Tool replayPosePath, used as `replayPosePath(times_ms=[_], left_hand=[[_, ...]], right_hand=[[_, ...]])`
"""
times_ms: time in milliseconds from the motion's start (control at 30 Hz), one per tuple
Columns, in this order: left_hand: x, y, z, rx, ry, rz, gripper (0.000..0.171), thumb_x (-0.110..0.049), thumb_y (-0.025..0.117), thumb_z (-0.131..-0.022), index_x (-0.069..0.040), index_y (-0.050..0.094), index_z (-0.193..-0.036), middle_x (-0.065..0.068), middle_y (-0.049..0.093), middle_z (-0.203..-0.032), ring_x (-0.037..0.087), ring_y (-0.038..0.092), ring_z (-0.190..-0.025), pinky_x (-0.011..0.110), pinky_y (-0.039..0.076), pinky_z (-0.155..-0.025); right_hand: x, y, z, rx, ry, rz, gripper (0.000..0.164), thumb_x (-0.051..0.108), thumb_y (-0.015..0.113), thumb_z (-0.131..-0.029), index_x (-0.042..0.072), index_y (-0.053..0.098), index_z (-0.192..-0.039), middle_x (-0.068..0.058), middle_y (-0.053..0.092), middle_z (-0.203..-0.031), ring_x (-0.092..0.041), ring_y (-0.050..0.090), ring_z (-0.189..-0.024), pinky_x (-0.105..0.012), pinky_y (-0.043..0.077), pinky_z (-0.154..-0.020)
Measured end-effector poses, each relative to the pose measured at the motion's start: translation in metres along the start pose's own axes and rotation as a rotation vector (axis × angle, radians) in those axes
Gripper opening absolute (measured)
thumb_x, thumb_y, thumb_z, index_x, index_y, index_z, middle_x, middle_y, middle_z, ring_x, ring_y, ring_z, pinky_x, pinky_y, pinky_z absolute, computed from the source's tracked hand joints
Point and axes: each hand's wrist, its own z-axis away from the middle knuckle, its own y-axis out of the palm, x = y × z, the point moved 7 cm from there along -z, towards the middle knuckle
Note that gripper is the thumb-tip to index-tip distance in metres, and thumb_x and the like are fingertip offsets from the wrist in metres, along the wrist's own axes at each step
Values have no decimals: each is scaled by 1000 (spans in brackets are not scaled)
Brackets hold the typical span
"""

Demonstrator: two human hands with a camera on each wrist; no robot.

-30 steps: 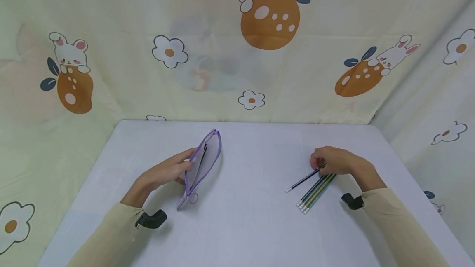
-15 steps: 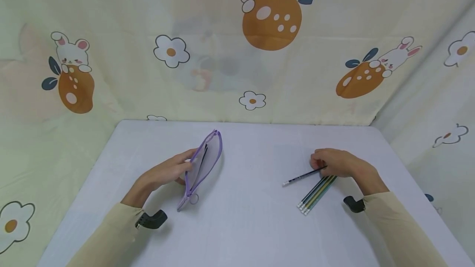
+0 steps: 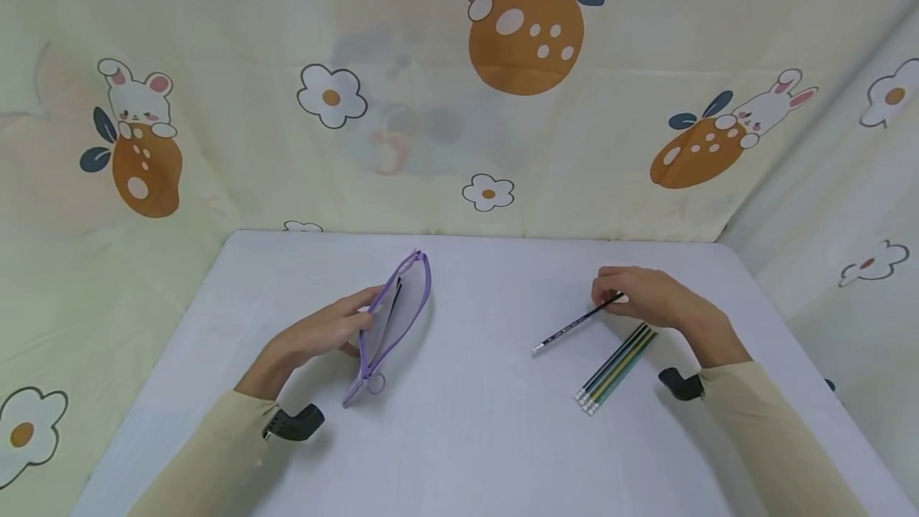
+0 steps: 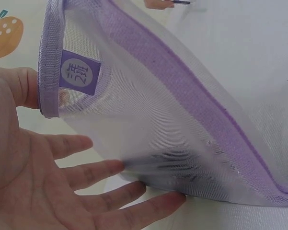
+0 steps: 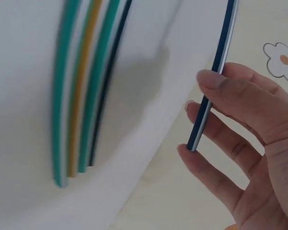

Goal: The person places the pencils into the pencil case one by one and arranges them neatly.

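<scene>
My left hand holds a purple-edged mesh pencil pouch on edge, its zip mouth spread apart. In the left wrist view the thumb lies at the zip rim, and the other fingertips touch the lower mesh. Inside, a dark slender stick leans along the pouch. My right hand pinches a dark blue striped pencil near one end, between thumb and fingers. Its white-tipped end points down to the left. Below that hand, several striped pencils in green, yellow and dark blue lie side by side.
A white-covered table lies under both hands. Behind it hangs a cream curtain printed with rabbits and flowers, and another curtain side closes off the right. A small ring hangs from the pouch's near end.
My right hand has lifted the dark pencil up and away from the row, its white end swinging left. The remaining pencils and the left hand with the pouch have stayed in place.
</scene>
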Motion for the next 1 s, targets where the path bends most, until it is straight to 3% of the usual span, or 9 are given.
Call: replayPosePath(times_ms=[200, 400, 633, 1000], left_hand=[[0, 0, 0, 0, 0, 4, 65, -19, 39, -101, -15, 21, -164, 11, 24, -167, 36, 42, -136, 46, 57, -89], [1, -1, 0, 3, 3, -6, 67, -19, 40, -100, -14, 20, -164, 14, 22, -167, 38, 40, -138, 47, 57, -89], [1, -1, 0, 3, 6, 8, 66, -19, 40, -101, -15, 21, -164, 12, 24, -167, 37, 41, -137, 46, 58, -89], [2, -1, 0, 4, 0, 7, 65, -19, 39, -101, -16, 21, -164, 11, 23, -167, 37, 41, -137, 46, 58, -89]], right_hand=[[10, -13, -7, -65, 0, 24, 26, 9, 84, -82, 28, 71, -93, 17, 60, -94, -8, 58, -86, -35, 55, -79], [21, -23, -16, -110, -10, 22, 26, 11, 84, -82, 29, 72, -96, 16, 62, -97, -13, 61, -91, -37, 57, -83], [37, -33, -27, -175, -90, 26, 28, 11, 86, -80, 28, 73, -98, 14, 64, -99, -12, 61, -92, -37, 58, -83], [63, -49, -49, -174, -128, -7, 22, 12, 84, -83, 25, 75, -99, 11, 65, -103, -11, 61, -96, -35, 58, -88]])
